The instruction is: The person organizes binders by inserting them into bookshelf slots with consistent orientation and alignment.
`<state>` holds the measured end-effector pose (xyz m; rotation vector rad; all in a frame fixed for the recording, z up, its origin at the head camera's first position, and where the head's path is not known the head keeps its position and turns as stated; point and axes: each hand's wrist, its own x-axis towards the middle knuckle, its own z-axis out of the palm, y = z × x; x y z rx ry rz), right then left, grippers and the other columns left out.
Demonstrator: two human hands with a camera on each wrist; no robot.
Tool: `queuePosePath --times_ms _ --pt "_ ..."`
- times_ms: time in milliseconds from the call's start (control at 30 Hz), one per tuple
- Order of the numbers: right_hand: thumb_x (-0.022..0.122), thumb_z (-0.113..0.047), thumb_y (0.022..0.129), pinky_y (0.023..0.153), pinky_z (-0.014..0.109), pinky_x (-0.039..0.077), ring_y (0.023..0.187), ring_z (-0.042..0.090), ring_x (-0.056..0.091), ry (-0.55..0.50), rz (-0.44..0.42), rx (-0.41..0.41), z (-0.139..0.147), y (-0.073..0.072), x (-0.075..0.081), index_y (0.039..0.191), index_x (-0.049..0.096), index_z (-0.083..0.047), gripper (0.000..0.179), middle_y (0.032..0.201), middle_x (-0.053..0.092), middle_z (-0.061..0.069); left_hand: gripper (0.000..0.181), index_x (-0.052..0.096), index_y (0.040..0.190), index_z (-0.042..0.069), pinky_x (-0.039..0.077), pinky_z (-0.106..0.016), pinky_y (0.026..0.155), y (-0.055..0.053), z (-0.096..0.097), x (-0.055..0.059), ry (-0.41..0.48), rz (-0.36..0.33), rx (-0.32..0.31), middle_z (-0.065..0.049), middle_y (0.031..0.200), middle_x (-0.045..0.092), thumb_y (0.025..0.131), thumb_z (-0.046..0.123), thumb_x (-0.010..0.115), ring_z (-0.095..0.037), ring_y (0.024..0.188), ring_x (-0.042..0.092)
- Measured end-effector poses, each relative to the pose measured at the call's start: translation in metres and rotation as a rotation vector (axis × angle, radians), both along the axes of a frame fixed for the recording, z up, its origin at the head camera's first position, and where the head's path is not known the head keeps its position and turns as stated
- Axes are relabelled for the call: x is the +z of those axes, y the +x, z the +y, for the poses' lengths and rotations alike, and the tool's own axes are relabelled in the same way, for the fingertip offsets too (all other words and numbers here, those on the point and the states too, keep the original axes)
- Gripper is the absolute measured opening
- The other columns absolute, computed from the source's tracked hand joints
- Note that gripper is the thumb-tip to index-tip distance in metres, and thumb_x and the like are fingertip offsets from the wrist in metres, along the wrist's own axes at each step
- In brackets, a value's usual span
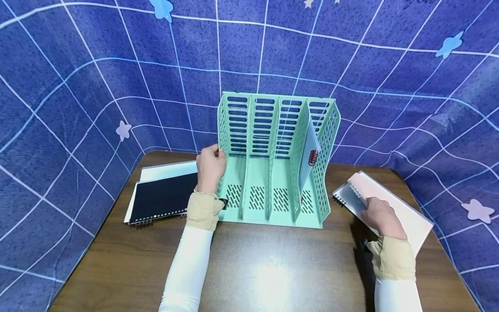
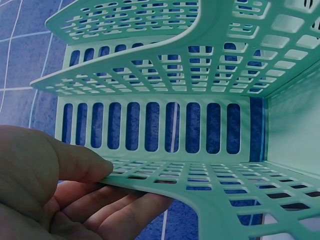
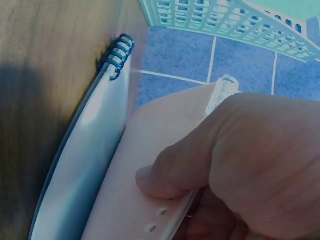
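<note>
A mint-green file organizer (image 1: 257, 186) with several upright dividers stands at the back of the table. My left hand (image 1: 211, 168) grips the front edge of its left side wall (image 2: 200, 185), thumb on the inner face and fingers on the outer. On the right, my right hand (image 1: 383, 216) holds a pale pink notebook (image 3: 155, 135) by its bound side, thumb on the cover and fingers beneath. A grey notebook with black rings (image 1: 348, 197) lies beside it, partly covered. In the organizer's rightmost compartment leans a light blue notebook (image 1: 309, 151) with dark red rings.
A black spiral notebook (image 1: 161, 197) lies over paler notebooks (image 1: 167, 170) on the table's left side. Blue fabric with a white grid and stars (image 1: 187, 47) hangs behind and around the brown wooden table (image 1: 249, 264).
</note>
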<state>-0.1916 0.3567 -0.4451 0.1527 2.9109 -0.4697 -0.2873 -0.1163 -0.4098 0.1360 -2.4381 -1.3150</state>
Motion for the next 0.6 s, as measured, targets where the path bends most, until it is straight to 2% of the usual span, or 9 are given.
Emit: queuePosePath --times_ms 233,600 --pt "0.053 -0.004 0.079 0.063 0.048 0.046 0.074 0.035 0.055 -0.018 0.046 -0.009 0.002 0.005 0.009 0.087 0.059 0.003 0.012 0.081 0.058 0.021 0.025 0.073 0.092 0.014 0.037 -0.037 0.051 0.001 0.0 0.0 -0.001 0.007 -0.003 -0.006 0.066 0.063 0.106 0.019 0.054 -0.025 0.051 0.049" --pt "0.051 -0.002 0.077 0.057 0.042 0.044 0.067 0.033 0.055 -0.019 0.155 0.006 0.004 0.018 0.03 0.083 0.056 0.0 0.008 0.076 0.058 0.019 0.027 0.068 0.084 0.012 0.034 -0.036 0.049 0.0 0.0 0.0 0.0 0.018 -0.007 -0.006 0.06 0.055 0.106 0.017 0.053 -0.025 0.048 0.043"
